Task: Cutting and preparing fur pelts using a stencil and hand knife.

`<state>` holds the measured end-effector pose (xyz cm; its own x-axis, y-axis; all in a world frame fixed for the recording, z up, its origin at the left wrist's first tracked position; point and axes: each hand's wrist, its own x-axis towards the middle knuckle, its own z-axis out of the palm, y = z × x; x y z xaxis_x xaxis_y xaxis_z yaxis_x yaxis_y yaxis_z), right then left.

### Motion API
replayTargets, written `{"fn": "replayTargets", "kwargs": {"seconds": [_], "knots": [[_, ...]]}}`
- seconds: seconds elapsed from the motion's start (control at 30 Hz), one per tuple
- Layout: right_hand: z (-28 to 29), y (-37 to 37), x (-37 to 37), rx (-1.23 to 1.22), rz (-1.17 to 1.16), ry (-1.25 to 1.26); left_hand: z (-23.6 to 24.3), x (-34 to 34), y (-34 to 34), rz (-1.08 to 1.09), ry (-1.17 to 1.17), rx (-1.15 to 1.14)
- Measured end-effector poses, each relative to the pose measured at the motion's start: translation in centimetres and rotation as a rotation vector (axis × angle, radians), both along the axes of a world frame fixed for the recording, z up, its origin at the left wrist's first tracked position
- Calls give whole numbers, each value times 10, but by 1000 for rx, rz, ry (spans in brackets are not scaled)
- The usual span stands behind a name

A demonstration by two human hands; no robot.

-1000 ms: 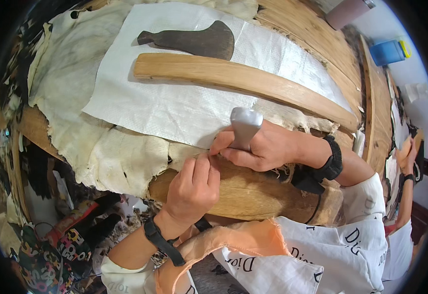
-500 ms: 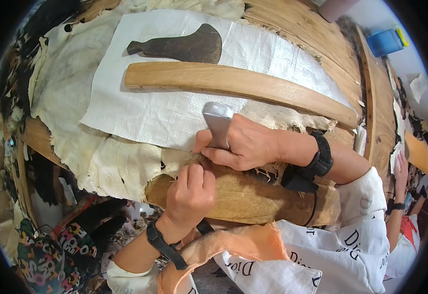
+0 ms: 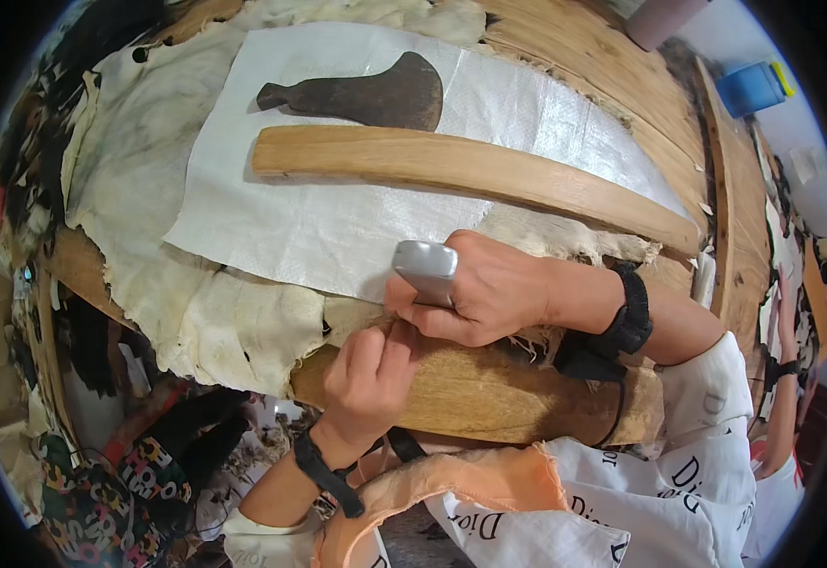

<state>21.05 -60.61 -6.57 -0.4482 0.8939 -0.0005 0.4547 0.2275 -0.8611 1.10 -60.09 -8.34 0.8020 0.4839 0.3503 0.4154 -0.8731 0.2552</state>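
Note:
My right hand (image 3: 499, 292) is wrapped round a tool with a smooth silver metal handle (image 3: 425, 265), its butt end tilted up; the working end is hidden under my fist. Close against it, my left hand (image 3: 368, 381) is closed, its curled fingers pinching the edge of a pale dried hide (image 3: 215, 317); the fingertips are partly covered. Both hands are above a rounded wooden beam (image 3: 489, 402) at the near side. Beyond them, a white woven sheet (image 3: 234, 222) lies on the hide. On it rest a curved wooden bar (image 3: 413, 159) and a dark metal blade (image 3: 366, 98) with a flared end.
Wooden planks (image 3: 584, 57) extend at the far right, with a raised wooden edge (image 3: 713, 180). A blue container (image 3: 752, 90) with a yellow rim stands beyond. Another person's arm (image 3: 784, 379) shows at the right. Patterned dark cloth (image 3: 101, 492) and scraps are at lower left.
My right hand has moved slightly nearer with the tool, whose silver handle now shows less of its length. My left hand stays beside it. The whole view has shifted a little.

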Motion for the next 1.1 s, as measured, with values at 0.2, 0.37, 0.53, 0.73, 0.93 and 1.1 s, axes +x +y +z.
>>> {"fn": "replayTargets", "kwargs": {"seconds": [0.2,0.37,0.53,0.73,0.93,1.1], "knots": [[-21,7,-2,345,109,163,0,5,-4,89,55,60],[-19,8,-3,302,72,201,-5,-1,6,-81,-45,-38],[-31,20,-14,310,103,200,-7,-2,14,-15,-267,-198],[-21,39,-28,284,61,173,21,-8,18,38,-337,-232],[-12,56,-43,247,10,178,39,-19,24,2,-414,-292],[-9,71,-56,160,11,172,48,-25,27,1,-548,-369]]}}
